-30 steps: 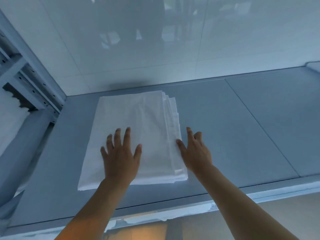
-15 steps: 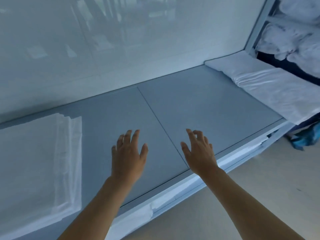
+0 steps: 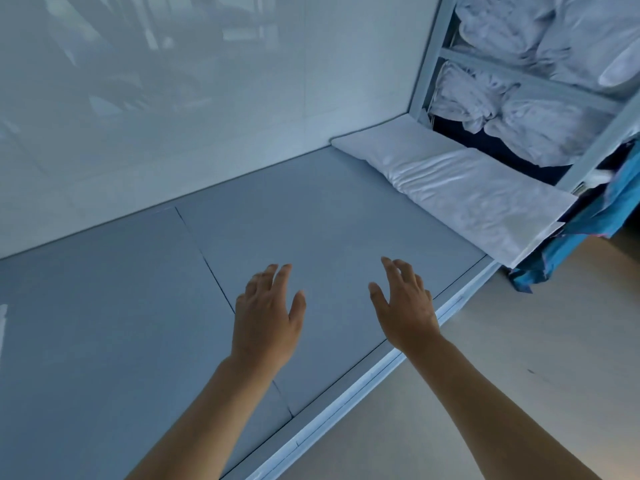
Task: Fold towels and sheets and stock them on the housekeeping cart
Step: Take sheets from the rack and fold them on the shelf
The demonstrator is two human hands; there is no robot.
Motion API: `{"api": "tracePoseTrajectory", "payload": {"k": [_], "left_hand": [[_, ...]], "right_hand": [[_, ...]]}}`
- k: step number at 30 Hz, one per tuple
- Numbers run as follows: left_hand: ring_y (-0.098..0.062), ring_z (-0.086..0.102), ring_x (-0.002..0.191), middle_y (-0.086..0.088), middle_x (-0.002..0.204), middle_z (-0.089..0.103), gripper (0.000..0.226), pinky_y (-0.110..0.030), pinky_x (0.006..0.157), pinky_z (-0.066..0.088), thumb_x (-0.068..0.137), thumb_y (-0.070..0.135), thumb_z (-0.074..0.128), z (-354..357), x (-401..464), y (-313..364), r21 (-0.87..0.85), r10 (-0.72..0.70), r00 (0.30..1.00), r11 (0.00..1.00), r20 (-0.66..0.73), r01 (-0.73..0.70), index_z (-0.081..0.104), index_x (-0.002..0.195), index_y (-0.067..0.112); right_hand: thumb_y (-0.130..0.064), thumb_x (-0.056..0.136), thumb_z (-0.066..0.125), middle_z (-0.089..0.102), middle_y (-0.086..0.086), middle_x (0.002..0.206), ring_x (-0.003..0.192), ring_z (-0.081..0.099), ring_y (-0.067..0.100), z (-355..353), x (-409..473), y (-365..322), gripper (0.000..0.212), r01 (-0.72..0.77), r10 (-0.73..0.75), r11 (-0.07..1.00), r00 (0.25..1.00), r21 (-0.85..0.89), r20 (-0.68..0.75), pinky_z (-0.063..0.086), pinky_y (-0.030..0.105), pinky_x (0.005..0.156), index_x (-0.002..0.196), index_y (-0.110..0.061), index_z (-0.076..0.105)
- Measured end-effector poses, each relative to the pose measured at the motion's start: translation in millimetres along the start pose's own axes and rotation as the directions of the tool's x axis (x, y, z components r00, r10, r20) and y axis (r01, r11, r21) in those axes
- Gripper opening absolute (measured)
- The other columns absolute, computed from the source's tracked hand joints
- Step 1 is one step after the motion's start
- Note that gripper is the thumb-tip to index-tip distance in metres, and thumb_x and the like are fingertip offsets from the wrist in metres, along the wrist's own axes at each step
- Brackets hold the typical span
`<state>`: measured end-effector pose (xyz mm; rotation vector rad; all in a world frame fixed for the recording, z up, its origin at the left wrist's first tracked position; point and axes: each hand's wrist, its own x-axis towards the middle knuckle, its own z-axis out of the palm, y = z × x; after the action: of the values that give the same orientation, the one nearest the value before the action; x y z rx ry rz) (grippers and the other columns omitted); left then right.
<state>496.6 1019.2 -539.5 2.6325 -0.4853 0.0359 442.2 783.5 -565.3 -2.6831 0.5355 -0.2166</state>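
My left hand (image 3: 266,317) and my right hand (image 3: 405,306) hover over the grey table top (image 3: 121,323), palms down, fingers spread and relaxed, holding nothing. A long white folded sheet (image 3: 450,188) lies flat at the table's far right end, well beyond both hands. Just a sliver of the folded white sheet (image 3: 2,327) I handled before shows at the left edge of the view.
A grey metal rack (image 3: 519,81) at the upper right is stuffed with crumpled white linen (image 3: 512,109). Blue cloth (image 3: 595,223) hangs at the rack's near corner. A glossy white wall (image 3: 173,98) backs the table. Beige floor (image 3: 519,358) lies to the right.
Both hands left the folded sheet and moved right across the table as my view swung right. That sheet slid almost out of view and the rack with linen came in.
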Motion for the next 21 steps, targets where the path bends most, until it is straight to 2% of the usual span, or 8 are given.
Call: {"api": "tracePoseTrajectory", "payload": {"k": [10,17,21], "left_hand": [[-0.031,0.041,0.144,-0.009,0.155,0.047,0.051,-0.047,0.117,0.034,0.105,0.033,0.048,68,55,44,-0.050,0.108,0.989,0.993,0.101,-0.103,0.045,0.152,0.014],[-0.030,0.040,0.144,-0.009,0.155,0.047,0.050,-0.045,0.118,0.032,0.105,0.031,0.048,105,96,99,-0.045,0.182,0.974,0.983,0.137,-0.178,0.044,0.153,0.015],[-0.028,0.039,0.146,-0.008,0.156,0.046,0.050,-0.045,0.118,0.031,0.106,0.032,0.046,125,109,130,-0.024,0.172,0.975,0.985,0.143,-0.170,0.043,0.154,0.017]], "right_hand": [[-0.046,0.104,0.039,0.033,0.000,0.159,0.141,0.037,0.025,0,44,72,0.059,-0.122,0.122,0.993,0.992,-0.008,-0.028,0.034,0.048,0.112,0.158,-0.023,0.029],[-0.042,0.105,0.042,0.035,0.001,0.161,0.150,0.028,0.024,-38,100,143,0.058,-0.089,0.087,0.996,0.988,-0.009,-0.125,0.027,0.048,0.119,0.157,-0.018,0.032],[-0.043,0.106,0.038,0.023,-0.001,0.168,0.157,0.014,0.023,-58,148,185,0.061,-0.058,0.055,0.998,0.995,-0.032,-0.087,0.018,0.049,0.125,0.161,-0.021,0.025]]}}
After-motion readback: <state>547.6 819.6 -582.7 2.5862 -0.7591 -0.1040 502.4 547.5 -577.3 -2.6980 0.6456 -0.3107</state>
